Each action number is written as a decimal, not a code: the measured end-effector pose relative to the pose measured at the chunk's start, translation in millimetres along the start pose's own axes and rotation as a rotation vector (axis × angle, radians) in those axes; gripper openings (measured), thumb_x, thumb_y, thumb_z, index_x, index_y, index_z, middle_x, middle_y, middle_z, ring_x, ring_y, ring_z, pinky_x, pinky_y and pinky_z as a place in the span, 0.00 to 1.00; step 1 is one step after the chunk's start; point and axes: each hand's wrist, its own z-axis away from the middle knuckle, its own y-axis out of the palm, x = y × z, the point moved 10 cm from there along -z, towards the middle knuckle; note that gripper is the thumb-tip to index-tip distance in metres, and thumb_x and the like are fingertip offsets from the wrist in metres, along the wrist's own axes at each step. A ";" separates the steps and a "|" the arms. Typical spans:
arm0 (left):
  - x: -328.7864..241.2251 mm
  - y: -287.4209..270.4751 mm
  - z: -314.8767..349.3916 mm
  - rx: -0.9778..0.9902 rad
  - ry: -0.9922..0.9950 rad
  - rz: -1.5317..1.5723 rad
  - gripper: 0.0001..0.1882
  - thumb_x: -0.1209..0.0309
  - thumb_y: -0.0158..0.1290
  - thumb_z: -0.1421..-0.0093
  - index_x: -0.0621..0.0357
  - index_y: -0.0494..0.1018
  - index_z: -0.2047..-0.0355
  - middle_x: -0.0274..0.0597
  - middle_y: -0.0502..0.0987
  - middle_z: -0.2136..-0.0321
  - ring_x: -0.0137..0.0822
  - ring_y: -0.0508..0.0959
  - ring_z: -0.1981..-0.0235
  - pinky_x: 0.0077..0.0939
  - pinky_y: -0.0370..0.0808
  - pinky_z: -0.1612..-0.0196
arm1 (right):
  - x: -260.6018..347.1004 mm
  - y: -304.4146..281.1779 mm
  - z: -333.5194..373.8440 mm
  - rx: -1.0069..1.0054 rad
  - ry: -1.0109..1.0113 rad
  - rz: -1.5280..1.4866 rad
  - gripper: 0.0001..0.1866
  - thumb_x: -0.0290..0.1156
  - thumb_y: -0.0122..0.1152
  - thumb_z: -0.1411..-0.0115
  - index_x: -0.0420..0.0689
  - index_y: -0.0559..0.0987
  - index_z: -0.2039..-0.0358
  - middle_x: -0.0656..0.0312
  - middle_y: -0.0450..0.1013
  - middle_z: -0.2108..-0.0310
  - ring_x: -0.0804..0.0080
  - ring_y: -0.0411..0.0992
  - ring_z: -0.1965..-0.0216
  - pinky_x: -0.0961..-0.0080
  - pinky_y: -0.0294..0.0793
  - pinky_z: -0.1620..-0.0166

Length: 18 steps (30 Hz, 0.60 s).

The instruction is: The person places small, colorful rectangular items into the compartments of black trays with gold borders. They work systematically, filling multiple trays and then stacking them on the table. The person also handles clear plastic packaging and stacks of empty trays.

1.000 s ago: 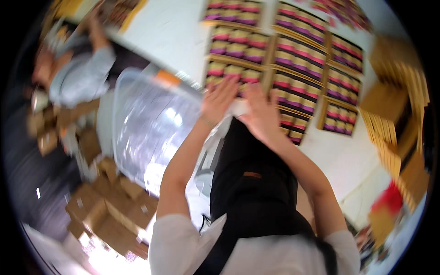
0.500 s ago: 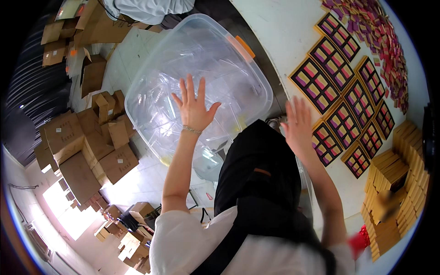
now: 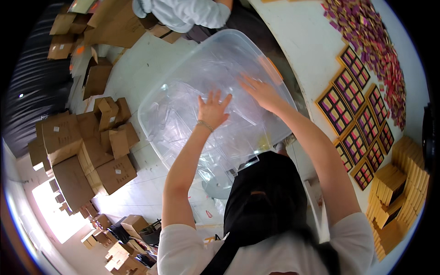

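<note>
A large see-through plastic bin (image 3: 143, 120) with an orange handle (image 3: 271, 69) stands in front of me. Inside it lie many thin, clear plastic pieces (image 3: 176, 98), whose exact kind I cannot make out. My left hand (image 3: 213, 109), with a bracelet at the wrist, is spread over the middle of these pieces, holding nothing. Farther to the right, my right hand (image 3: 260, 93) reaches over the bin with its fingers stretched out and slightly blurred. Whether either hand touches the plastic is hard to see.
On the right, a white table (image 3: 300, 55) carries black, gold-edged divided trays (image 3: 352, 85), a heap of small purple and red pieces (image 3: 366, 32) and stacked gold boxes (image 3: 389, 183). Cardboard boxes (image 3: 75, 178) crowd the left. Another person's sleeve (image 3: 201, 13) shows beyond the bin.
My right hand has swung left from beside the table to over the bin. My left hand has shifted slightly right and nearer. The other person's arm has come further into view.
</note>
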 end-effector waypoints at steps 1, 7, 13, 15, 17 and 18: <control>2.3 -0.6 4.0 -0.032 0.001 -0.032 0.36 0.57 0.62 0.51 0.36 0.64 0.41 0.42 0.64 0.40 0.45 0.66 0.40 0.66 0.59 0.42 | 8.0 -3.2 0.7 -0.018 -0.030 -0.017 0.33 0.25 0.54 0.45 0.50 0.61 0.37 0.55 0.58 0.36 0.51 0.66 0.43 0.58 0.69 0.45; -2.1 -60.6 42.3 -0.594 0.170 -0.017 0.14 0.71 0.57 0.49 0.49 0.73 0.60 0.33 0.80 0.62 0.37 0.79 0.57 0.51 0.71 0.47 | 40.2 -24.3 9.0 -0.095 -0.058 -0.012 0.27 0.23 0.55 0.48 0.47 0.70 0.44 0.54 0.64 0.41 0.54 0.72 0.50 0.64 0.74 0.51; 5.1 -156.8 78.2 -0.725 0.231 0.115 0.13 0.75 0.56 0.55 0.52 0.73 0.66 0.33 0.78 0.71 0.35 0.80 0.63 0.36 0.78 0.55 | 85.0 -103.2 12.4 -0.149 -0.034 -0.115 0.27 0.20 0.53 0.47 0.46 0.69 0.44 0.52 0.63 0.39 0.58 0.76 0.57 0.66 0.77 0.57; -5.1 -205.3 95.6 -0.810 0.310 0.106 0.13 0.76 0.56 0.57 0.52 0.73 0.68 0.34 0.74 0.76 0.34 0.78 0.67 0.33 0.78 0.58 | 100.4 -142.1 23.8 -0.166 -0.041 -0.146 0.29 0.18 0.53 0.47 0.46 0.67 0.42 0.52 0.62 0.39 0.58 0.77 0.59 0.67 0.78 0.59; -22.7 -246.2 108.0 -0.861 0.393 0.128 0.12 0.77 0.56 0.58 0.54 0.72 0.70 0.36 0.74 0.77 0.35 0.78 0.69 0.30 0.78 0.62 | 107.3 -184.8 46.8 -0.119 0.004 -0.164 0.33 0.16 0.54 0.48 0.46 0.64 0.39 0.51 0.61 0.38 0.59 0.78 0.60 0.68 0.79 0.61; -31.5 -265.5 112.2 -0.883 0.421 0.150 0.12 0.78 0.57 0.58 0.55 0.73 0.70 0.37 0.75 0.76 0.36 0.79 0.69 0.30 0.78 0.63 | 105.9 -211.4 63.9 -0.222 0.045 -0.212 0.35 0.15 0.54 0.48 0.46 0.62 0.38 0.51 0.61 0.38 0.60 0.78 0.60 0.69 0.79 0.62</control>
